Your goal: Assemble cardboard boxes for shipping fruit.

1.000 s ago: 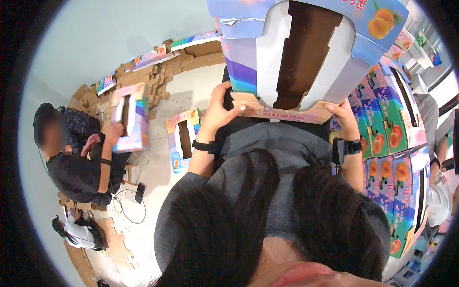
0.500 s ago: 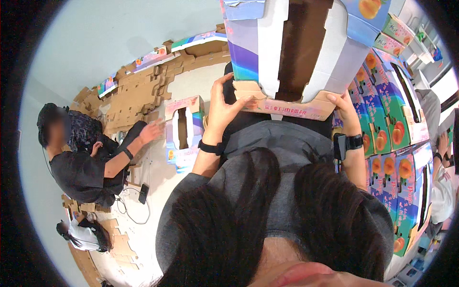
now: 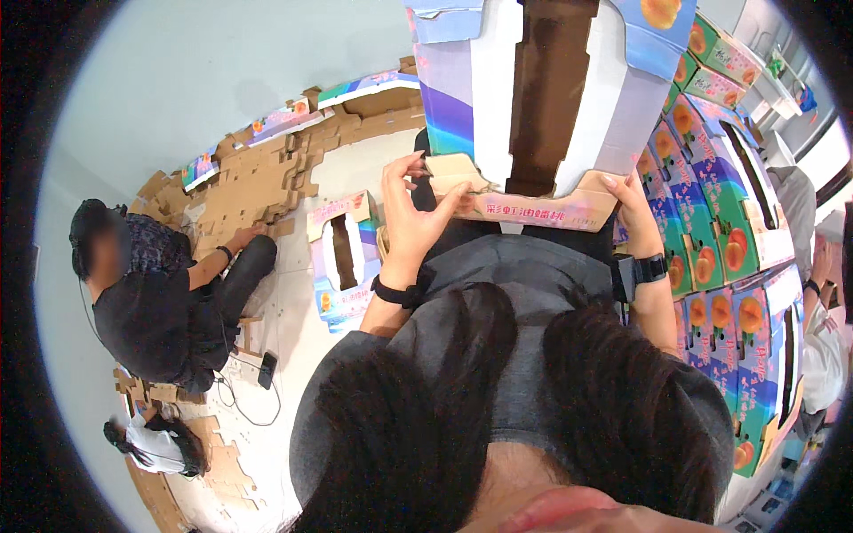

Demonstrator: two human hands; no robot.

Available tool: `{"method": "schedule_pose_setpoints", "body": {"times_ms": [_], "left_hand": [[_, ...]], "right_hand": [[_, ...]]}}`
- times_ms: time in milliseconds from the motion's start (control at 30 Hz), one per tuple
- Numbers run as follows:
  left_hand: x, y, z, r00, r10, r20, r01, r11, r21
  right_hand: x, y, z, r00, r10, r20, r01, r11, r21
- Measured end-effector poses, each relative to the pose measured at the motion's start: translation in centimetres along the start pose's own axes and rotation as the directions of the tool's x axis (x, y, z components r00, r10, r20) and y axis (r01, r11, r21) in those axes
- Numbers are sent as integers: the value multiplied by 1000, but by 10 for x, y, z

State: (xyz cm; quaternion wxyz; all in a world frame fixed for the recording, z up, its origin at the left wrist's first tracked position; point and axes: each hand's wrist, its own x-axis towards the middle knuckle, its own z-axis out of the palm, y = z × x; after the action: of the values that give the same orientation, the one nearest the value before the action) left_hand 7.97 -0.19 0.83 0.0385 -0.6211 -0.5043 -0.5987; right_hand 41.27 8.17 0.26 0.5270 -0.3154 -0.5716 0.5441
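A printed cardboard fruit box [image 3: 449, 107] stands in front of me at the upper middle, its purple, blue and white top split by a long brown opening. A pink and tan end flap runs along its near side. My left hand [image 3: 411, 213] grips the near left corner, thumb pressed on the end flap and fingers bent beside a small tan tab. At the near right corner, my right hand [image 3: 638, 213] holds the box with its thumb on top; its other fingers are mostly hidden behind the cardboard.
Stacked fruit boxes [image 3: 711, 209] rise close on my right. Another box [image 3: 360, 235] stands on the floor to my left. Beyond it sits a person in black [image 3: 147, 302], near flattened cardboard [image 3: 258, 178] along the wall. A dark device [image 3: 267, 369] with a cable lies on the floor.
The box and both hands have shifted slightly left. My left fingers have lifted a little at the corner. The person on the left has drawn an arm back from the floor box.
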Motion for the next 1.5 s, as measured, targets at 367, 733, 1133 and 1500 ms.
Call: {"method": "schedule_pose_setpoints", "body": {"times_ms": [367,733,1133,1500], "left_hand": [[0,2,-8,999,4,36,-2,998,-66],[1,-2,-11,984,171,-45,-172,985,-20],[-3,0,-12,994,94,63,-96,995,19],[-16,-6,-5,992,124,37,-121,990,-74]], "right_hand": [[-4,-2,-1,999,13,36,-12,1000,-24],[-6,-3,0,1000,14,27,-13,1000,-28],[-3,-3,2,998,52,-32,-51,998,24],[-1,1,-5,1000,2,28,-2,1000,4]]}}
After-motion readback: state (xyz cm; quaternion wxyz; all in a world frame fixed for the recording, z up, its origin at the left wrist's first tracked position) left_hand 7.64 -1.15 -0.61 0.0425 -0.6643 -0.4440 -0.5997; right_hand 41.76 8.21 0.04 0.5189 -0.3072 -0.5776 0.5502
